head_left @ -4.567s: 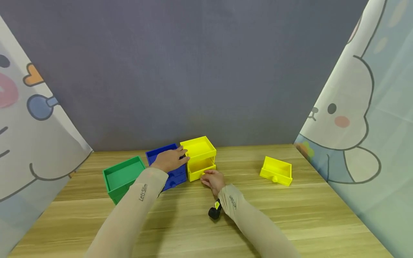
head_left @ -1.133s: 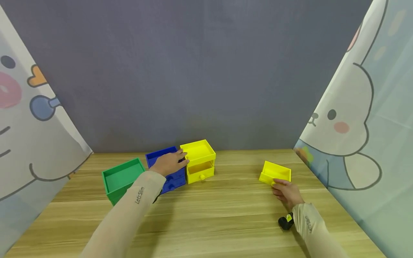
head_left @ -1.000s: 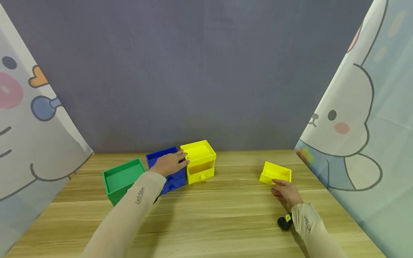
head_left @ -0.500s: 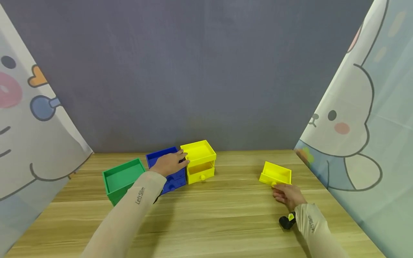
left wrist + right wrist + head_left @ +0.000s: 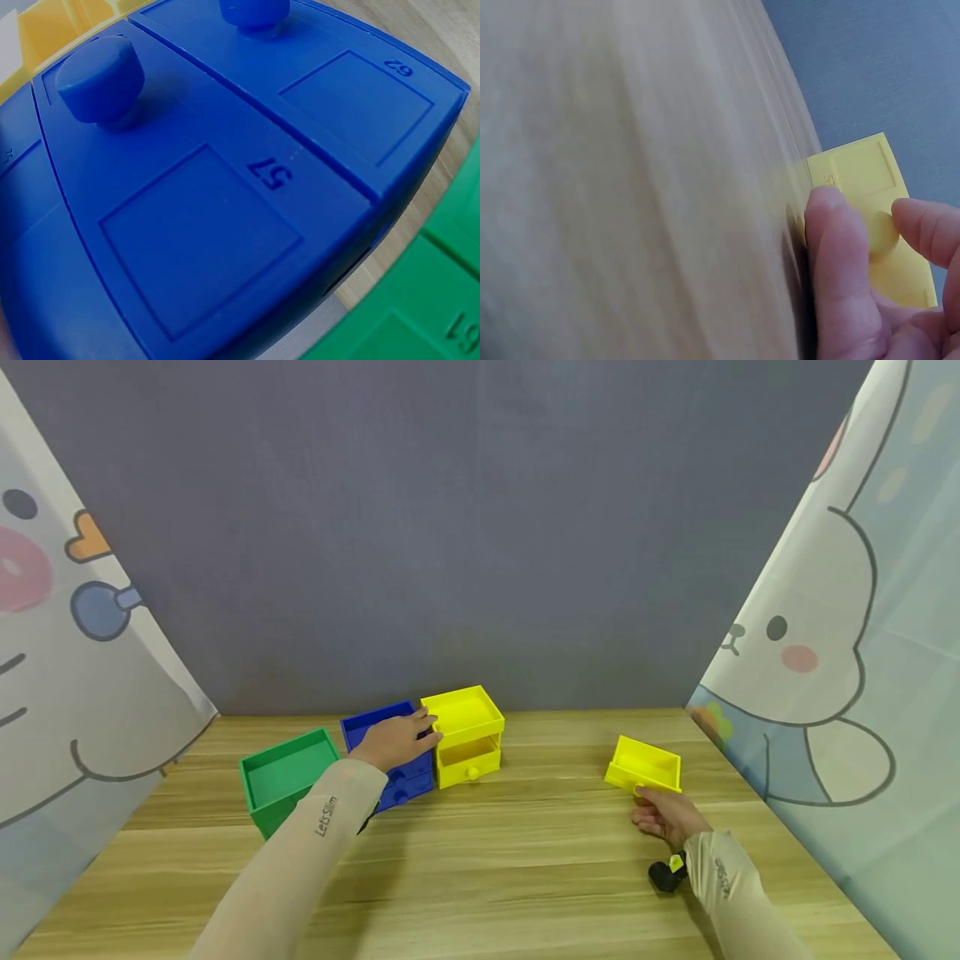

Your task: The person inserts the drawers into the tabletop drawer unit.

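My left hand (image 5: 395, 741) lies over the blue drawer cabinet (image 5: 405, 781), its extended fingertips at the left top edge of the yellow drawer cabinet (image 5: 465, 714). That yellow cabinet has a tray-like top, a vacant upper slot and a lower drawer (image 5: 453, 772) with a round knob. Off to the right, a loose yellow drawer (image 5: 645, 763) sits on the table. My right hand (image 5: 670, 812) is at its front, finger and thumb on either side of the round knob (image 5: 883, 234) and pinching it. Close up, the left wrist view shows the blue fronts, one marked 57.
A green drawer cabinet (image 5: 291, 768) stands left of the blue one. The wooden table (image 5: 525, 877) ends at a grey backdrop (image 5: 562, 568), with cartoon-printed cloths at both sides. A black wrist camera (image 5: 667, 872) hangs at my right wrist.
My right hand has moved right, from the yellow cabinet's lower drawer to the loose drawer's knob. That lower drawer now sits further in. My left hand stays at the cabinet.
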### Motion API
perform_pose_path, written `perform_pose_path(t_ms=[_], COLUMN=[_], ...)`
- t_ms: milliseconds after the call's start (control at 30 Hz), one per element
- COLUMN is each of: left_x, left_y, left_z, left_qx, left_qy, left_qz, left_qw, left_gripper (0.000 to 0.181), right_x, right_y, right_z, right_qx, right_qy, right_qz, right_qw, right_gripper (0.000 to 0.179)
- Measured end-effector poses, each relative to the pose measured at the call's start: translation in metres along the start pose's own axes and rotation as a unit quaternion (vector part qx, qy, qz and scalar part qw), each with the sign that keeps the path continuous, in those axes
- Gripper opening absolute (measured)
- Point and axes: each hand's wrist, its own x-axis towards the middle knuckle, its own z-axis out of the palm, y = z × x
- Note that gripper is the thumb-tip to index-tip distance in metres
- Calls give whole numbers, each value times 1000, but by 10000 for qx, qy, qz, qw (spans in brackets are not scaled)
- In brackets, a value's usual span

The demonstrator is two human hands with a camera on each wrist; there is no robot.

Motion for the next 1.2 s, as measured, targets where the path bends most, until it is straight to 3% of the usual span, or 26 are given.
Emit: perform_pose_path(t_ms=[333, 533, 1200], left_x=[0, -1, 0], left_y=[3, 3, 2], left_z=[-1, -3, 1], left_qx=[166, 106, 69], left_qy=[78, 68, 96], left_qz=[52, 38, 9], left_qw=[9998, 9999, 9999], left_gripper=[55, 55, 55], right_x=[3, 4, 4], right_y=[0, 0, 1], right_z=[1, 2, 10], right_qx=[481, 573, 853], right_qy=[-553, -653, -270], right_qz=[74, -16, -210], right_qw=[9973, 9962, 9958], right_gripper=[33, 33, 25])
